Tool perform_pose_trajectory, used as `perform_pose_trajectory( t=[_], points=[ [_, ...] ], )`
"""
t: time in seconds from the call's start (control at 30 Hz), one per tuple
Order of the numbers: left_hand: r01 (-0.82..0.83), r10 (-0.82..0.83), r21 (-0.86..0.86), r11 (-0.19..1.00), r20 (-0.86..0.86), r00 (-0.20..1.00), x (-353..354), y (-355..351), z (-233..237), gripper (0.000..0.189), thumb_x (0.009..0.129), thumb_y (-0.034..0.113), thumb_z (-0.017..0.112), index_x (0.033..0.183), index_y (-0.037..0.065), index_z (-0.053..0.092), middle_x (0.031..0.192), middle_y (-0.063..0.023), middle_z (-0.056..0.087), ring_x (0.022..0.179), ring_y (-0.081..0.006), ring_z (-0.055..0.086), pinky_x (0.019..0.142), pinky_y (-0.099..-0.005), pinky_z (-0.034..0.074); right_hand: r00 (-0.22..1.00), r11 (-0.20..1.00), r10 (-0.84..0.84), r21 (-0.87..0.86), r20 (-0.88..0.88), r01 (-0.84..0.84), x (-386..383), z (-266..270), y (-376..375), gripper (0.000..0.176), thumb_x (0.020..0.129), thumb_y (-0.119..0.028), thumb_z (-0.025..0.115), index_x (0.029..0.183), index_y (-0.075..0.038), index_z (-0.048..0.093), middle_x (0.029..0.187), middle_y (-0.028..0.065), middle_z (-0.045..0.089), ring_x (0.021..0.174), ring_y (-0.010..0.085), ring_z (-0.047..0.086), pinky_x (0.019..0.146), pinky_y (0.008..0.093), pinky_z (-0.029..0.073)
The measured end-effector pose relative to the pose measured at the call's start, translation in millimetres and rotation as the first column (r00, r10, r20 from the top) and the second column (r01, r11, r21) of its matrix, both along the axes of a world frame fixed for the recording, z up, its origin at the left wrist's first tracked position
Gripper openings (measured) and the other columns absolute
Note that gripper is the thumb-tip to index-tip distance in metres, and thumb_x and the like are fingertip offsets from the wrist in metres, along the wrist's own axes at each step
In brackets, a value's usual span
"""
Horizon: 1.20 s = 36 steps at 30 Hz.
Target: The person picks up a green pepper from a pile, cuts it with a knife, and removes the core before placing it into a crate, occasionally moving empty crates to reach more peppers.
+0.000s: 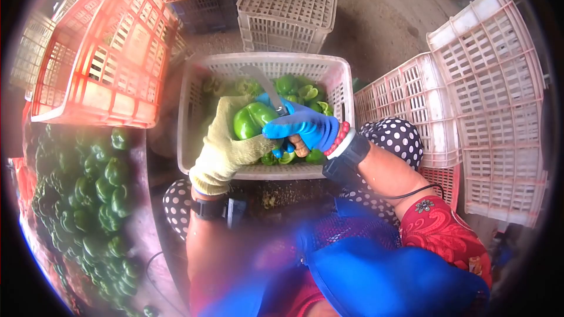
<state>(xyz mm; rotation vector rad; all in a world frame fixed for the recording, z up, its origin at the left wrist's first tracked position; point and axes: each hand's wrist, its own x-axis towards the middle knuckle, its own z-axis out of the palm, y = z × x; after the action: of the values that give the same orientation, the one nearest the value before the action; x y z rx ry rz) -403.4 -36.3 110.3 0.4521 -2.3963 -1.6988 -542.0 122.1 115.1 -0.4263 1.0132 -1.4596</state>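
Cradling a green pepper (251,121) in the left hand's (226,136) curled fingers, apparently for steadiness, above a pale crate (270,57) of cut peppers (309,91), presumably to catch pieces, and gripping a knife (272,93) in the right hand (305,128), blade-tip forward, probably for safety.

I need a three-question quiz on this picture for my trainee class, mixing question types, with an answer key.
1. Multiple choice: What colour is the glove on the right hand? A) Red B) Blue C) White

2. True or false: The curved knife lies on the ground.

3. Fill in the blank: The left hand holds a green ____ over the pale plastic crate.

Key:
1. B
2. False; the right hand grips the curved knife.
3. bell pepper
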Motion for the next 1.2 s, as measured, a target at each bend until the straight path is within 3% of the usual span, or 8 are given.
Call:
perform_pose_trajectory(
  t=[0.17, 0.37, 0.63, 0.7, 0.8, 0.93, 1.03, 1.2],
  points=[
    [-0.008, 0.039, 0.726, 0.688, -0.026, 0.999, 7.1, -5.2, 12.0, 0.067, 0.075, 0.019, 0.087, 0.13, 0.003, 0.053, 0.104, -0.0098, 0.07, 0.079, -0.0146, 0.066, 0.066, -0.0276, 0.055, 0.994, 0.996, 0.081, -0.033, 0.072, -0.079, -0.9, -15.5, -1.0, 0.028, 0.088, -0.031, 0.079, 0.101, -0.009, 0.066, 0.076, 0.0003, 0.064, 0.064, 0.0097, 0.06, 0.055, 0.0242, 0.046],
    [0.078, 0.094, 0.875, 0.478, -0.139, 0.986, 11.9, -10.4, -12.2, 0.059, 0.081, 0.017, 0.076, 0.131, -0.003, 0.053, 0.112, -0.0144, 0.067, 0.095, -0.0227, 0.066, 0.084, -0.0313, 0.054, 0.975, 1.0, 0.031, -0.003, 0.218, -0.031, 5.4, -10.8, 1.4, 0.021, 0.09, -0.031, 0.077, 0.087, -0.012, 0.068, 0.071, 0.0003, 0.063, 0.061, 0.0112, 0.058, 0.054, 0.0258, 0.044],
    [0.156, 0.341, 0.926, 0.344, -0.278, 0.898, 8.2, -11.8, -17.6, 0.074, 0.092, 0.053, 0.065, 0.141, -0.001, 0.052, 0.121, -0.0199, 0.063, 0.104, -0.0306, 0.064, 0.092, -0.0383, 0.054, 0.905, 0.952, -0.094, -0.228, 0.414, 0.203, 9.5, 17.7, 12.0, 0.086, 0.081, -0.039, 0.08, 0.15, -0.004, 0.044, 0.115, 0.0117, 0.067, 0.077, 0.0198, 0.066, 0.057, 0.0273, 0.054],
    [0.247, 0.37, 0.954, 0.167, -0.293, 0.882, 1.7, -18.1, -19.3, 0.077, 0.094, 0.063, 0.058, 0.141, 0.002, 0.052, 0.124, -0.0223, 0.062, 0.107, -0.0377, 0.062, 0.1, -0.0467, 0.05, 0.999, 0.983, -0.021, -0.18, 0.037, 0.027, -15.2, 2.7, 12.5, 0.081, 0.085, -0.039, 0.08, 0.15, -0.006, 0.044, 0.113, 0.0102, 0.067, 0.077, 0.0136, 0.063, 0.057, 0.0234, 0.05],
    [0.252, 0.374, 0.95, 0.183, -0.305, 0.876, -3.8, -16.9, -22.6, 0.075, 0.1, 0.062, 0.05, 0.141, -0.001, 0.049, 0.127, -0.0241, 0.062, 0.116, -0.0423, 0.06, 0.103, -0.0592, 0.047, 0.856, 0.984, -0.071, 0.105, -0.513, 0.144, -20.8, 5.0, 7.3, 0.061, 0.087, -0.054, 0.078, 0.13, -0.013, 0.061, 0.089, 0.0044, 0.068, 0.058, 0.0097, 0.056, 0.044, 0.022, 0.041],
    [-0.004, 0.489, 0.919, 0.394, -0.206, 0.848, -25.8, 7.9, -33.6, 0.048, 0.097, 0.039, 0.059, 0.129, 0.003, 0.058, 0.123, -0.0162, 0.065, 0.117, -0.0364, 0.061, 0.107, -0.0443, 0.045, 0.926, 0.976, -0.131, 0.209, 0.355, 0.058, 15.5, -29.8, -16.6, 0.047, 0.089, -0.062, 0.071, 0.103, -0.019, 0.065, 0.086, 0.0037, 0.067, 0.058, 0.0157, 0.059, 0.044, 0.0284, 0.045],
    [-0.185, 0.436, 0.678, 0.711, -0.22, 0.873, -32.1, 15.4, -36.6, 0.051, 0.091, 0.014, 0.067, 0.139, 0.006, 0.052, 0.124, -0.0112, 0.065, 0.118, -0.0304, 0.061, 0.105, -0.0397, 0.047, 0.824, 0.969, -0.238, 0.184, 0.514, 0.165, 13.1, -22.5, -19.2, 0.035, 0.094, -0.049, 0.071, 0.102, -0.016, 0.064, 0.081, 0.0029, 0.065, 0.06, 0.0167, 0.06, 0.049, 0.0294, 0.049],
    [-0.233, 0.279, 0.304, 0.924, -0.116, 0.953, -23.3, 14.5, -12.2, 0.06, 0.089, 0.014, 0.075, 0.144, 0.007, 0.051, 0.123, -0.0103, 0.066, 0.109, -0.0175, 0.063, 0.095, -0.0355, 0.053, 0.943, 0.952, -0.171, 0.197, -0.287, 0.232, -3.8, -13.3, -10.0, 0.032, 0.096, -0.038, 0.065, 0.102, -0.006, 0.063, 0.082, 0.0043, 0.067, 0.065, 0.0164, 0.065, 0.052, 0.0314, 0.053]
  ],
)
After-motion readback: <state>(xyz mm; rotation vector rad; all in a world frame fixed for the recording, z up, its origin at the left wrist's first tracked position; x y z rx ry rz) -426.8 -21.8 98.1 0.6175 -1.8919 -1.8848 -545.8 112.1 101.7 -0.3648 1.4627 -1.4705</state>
